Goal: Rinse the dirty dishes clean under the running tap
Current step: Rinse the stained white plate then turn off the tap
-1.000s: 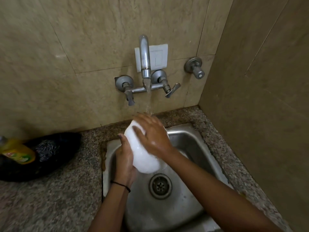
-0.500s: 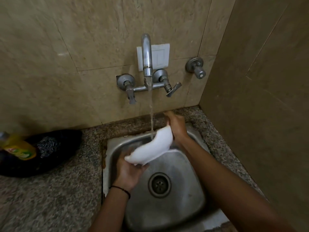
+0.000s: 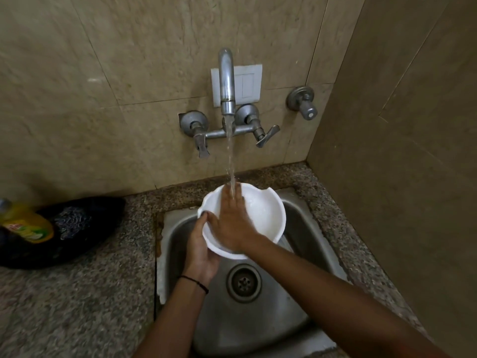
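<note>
At the centre of the frame a white bowl (image 3: pixel 260 215) is held above the steel sink (image 3: pixel 296 301), under the stream from the wall tap (image 3: pixel 227 81). The left hand (image 3: pixel 200 250) reaches up from lower centre and cups the bowl's near-left side, thumb hooked over the rim, fingers closed around it. The right hand (image 3: pixel 229 220) lies flat and spread inside the bowl, gripping nothing, fingertips in the falling water. At far left a yellow bottle (image 3: pixel 24 223) carries a red and green label, too blurred to read.
</note>
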